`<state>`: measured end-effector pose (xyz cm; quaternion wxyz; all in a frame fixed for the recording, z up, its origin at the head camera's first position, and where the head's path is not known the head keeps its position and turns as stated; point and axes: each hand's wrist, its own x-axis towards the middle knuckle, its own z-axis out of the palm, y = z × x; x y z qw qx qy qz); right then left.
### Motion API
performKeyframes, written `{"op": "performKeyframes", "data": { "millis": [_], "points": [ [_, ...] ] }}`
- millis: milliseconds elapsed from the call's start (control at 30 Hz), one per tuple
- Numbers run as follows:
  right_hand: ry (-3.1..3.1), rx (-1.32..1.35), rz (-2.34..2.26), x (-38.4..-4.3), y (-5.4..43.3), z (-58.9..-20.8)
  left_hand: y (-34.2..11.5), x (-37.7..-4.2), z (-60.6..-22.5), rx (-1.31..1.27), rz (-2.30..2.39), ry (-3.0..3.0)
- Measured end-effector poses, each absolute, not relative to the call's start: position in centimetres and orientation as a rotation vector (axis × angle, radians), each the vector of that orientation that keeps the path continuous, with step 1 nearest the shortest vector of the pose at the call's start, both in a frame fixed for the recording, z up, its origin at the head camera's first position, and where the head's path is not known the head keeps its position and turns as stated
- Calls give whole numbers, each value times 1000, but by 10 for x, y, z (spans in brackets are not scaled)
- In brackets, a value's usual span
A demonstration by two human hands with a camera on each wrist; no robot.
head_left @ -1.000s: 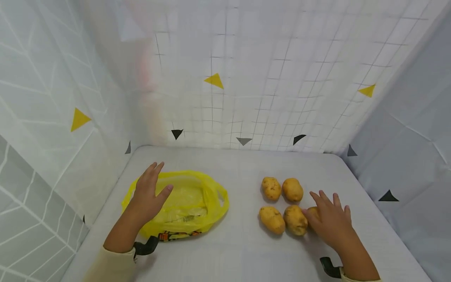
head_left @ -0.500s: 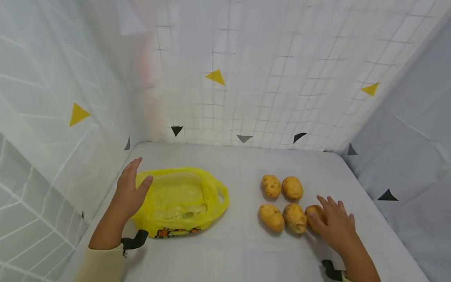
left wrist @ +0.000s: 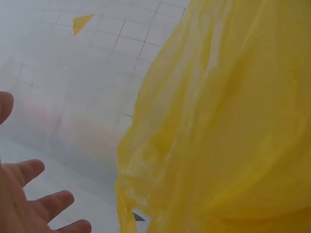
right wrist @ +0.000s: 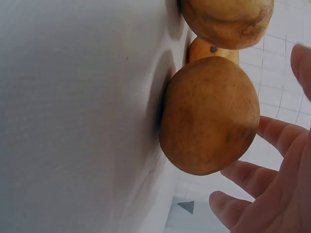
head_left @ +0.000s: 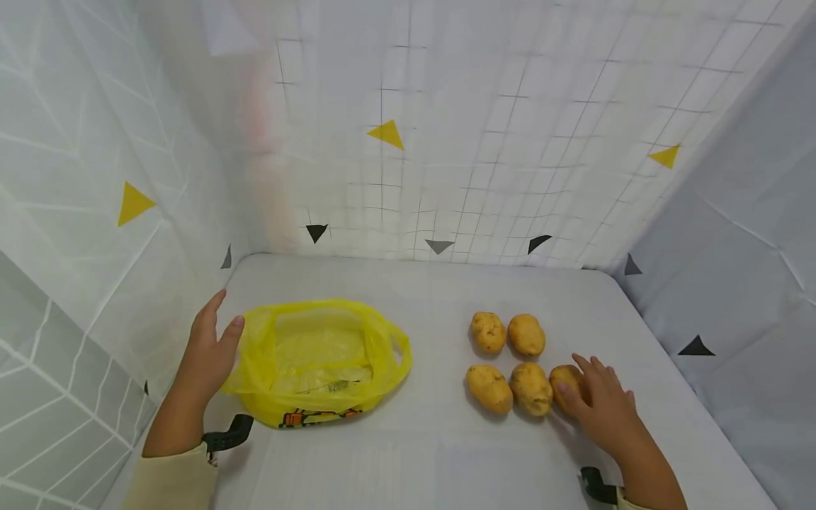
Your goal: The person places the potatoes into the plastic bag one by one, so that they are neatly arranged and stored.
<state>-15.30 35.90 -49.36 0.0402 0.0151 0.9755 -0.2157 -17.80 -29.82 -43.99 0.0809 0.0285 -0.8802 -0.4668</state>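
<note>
A thin yellow plastic bag (head_left: 321, 361) lies on the left of the table, its mouth spread wide and a handle loop at its right end. My left hand (head_left: 207, 358) is just left of the bag, fingers extended and holding nothing. In the left wrist view its fingertips (left wrist: 60, 200) are apart from the bag. On the right, my right hand (head_left: 605, 404) reaches over the rightmost potato (head_left: 569, 388). Its fingers (right wrist: 252, 178) extend behind that potato in the right wrist view, while the thumb (right wrist: 302, 65) stands off it.
Beside that potato are two more in the front row, a left potato (head_left: 489, 389) and a middle potato (head_left: 532, 389). Behind them lie two others, a back left potato (head_left: 488, 333) and a back right potato (head_left: 526, 335). White sheets (head_left: 446, 142) enclose the table (head_left: 421, 460).
My left hand has drawn leftward from over the bag to beside it. The right hand has shifted slightly right, uncovering more of the rightmost potato. The bag and potatoes have stayed in place.
</note>
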Motion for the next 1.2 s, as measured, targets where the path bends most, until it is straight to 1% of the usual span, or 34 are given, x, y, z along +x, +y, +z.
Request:
{"op": "performKeyframes", "data": {
  "millis": [167,400,700,1000,1200],
  "points": [
    [2966,39,-719,-151,363,-496,-301,-179,-445,169,-1474,-2627],
    [2922,27,-883,-152,369,-494,-307,-179,-460,204,-1579,-2590],
    [2859,55,-959,-155,370,-504,-315,-177,-473,285,-1756,-2592],
    [2871,33,-993,-151,368,-507,-318,-179,-484,256,-1930,-2523],
    [2802,97,-983,-152,368,-508,-319,-181,-489,308,-1967,-2552]
  ]
}}
